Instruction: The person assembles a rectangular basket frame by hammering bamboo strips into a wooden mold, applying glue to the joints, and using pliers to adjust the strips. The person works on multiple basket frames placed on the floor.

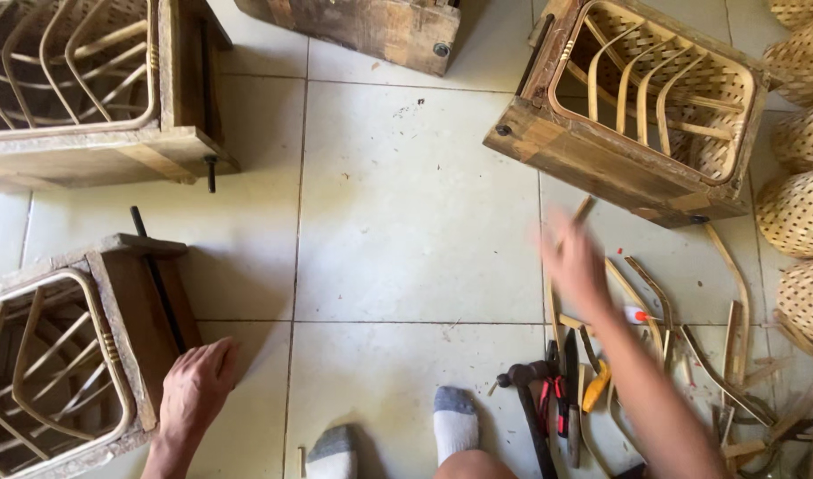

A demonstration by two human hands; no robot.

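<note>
My left hand (pixel 196 387) rests on the corner of a wooden mould box (pixel 140 310) at the lower left; a bent rattan frame (pixel 43 372) sits inside the box. My right hand (pixel 573 262) is blurred in motion above the tiled floor, fingers spread, holding nothing that I can make out. It hovers just over a scatter of curved bamboo strips (pixel 655 302) and hand tools. Another wooden mould box (pixel 628 133) with a woven basket in it stands beyond the right hand.
A hammer (pixel 530 390), pliers with red handles (pixel 553 399) and a yellow-handled tool (pixel 596 386) lie near my socked feet (pixel 455 421). Woven baskets (pixel 801 208) stack at the right edge. Two more wooden boxes (pixel 96 89) stand at the top.
</note>
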